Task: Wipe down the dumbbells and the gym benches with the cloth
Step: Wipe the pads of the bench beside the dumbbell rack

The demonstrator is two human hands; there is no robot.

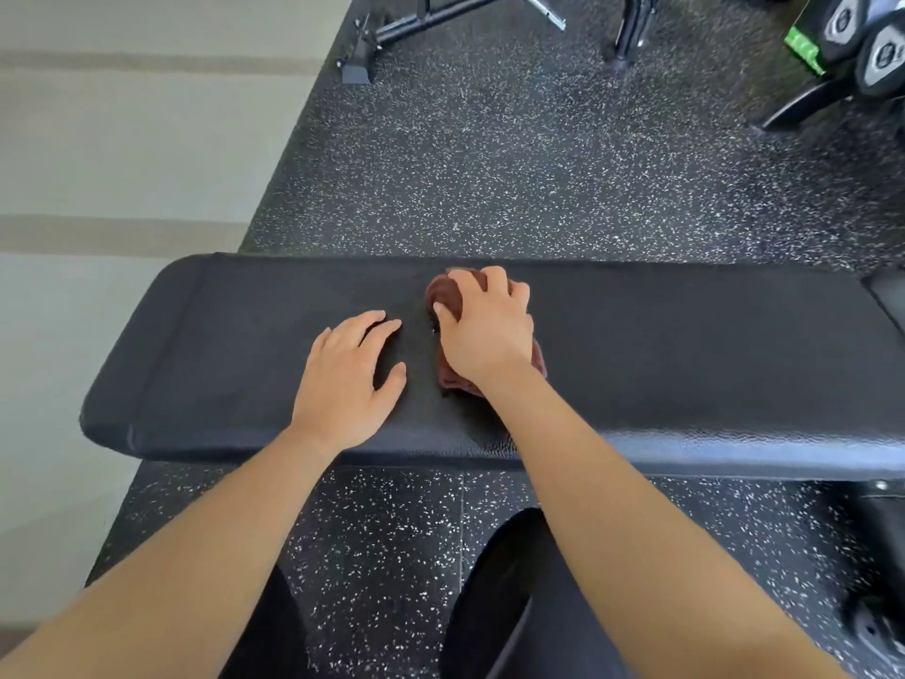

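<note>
A long black padded gym bench runs across the middle of the view. A bunched brown cloth lies on its pad near the centre. My right hand presses down on the cloth, fingers curled over it and covering most of it. Just left of the cloth, my left hand rests flat on the bare pad with fingers apart, holding nothing. Dark dumbbells sit on a rack at the top right corner.
Speckled black rubber flooring surrounds the bench. The black frame of another bench stands at the top. A pale wall borders the floor on the left. My dark-clad legs are below the bench.
</note>
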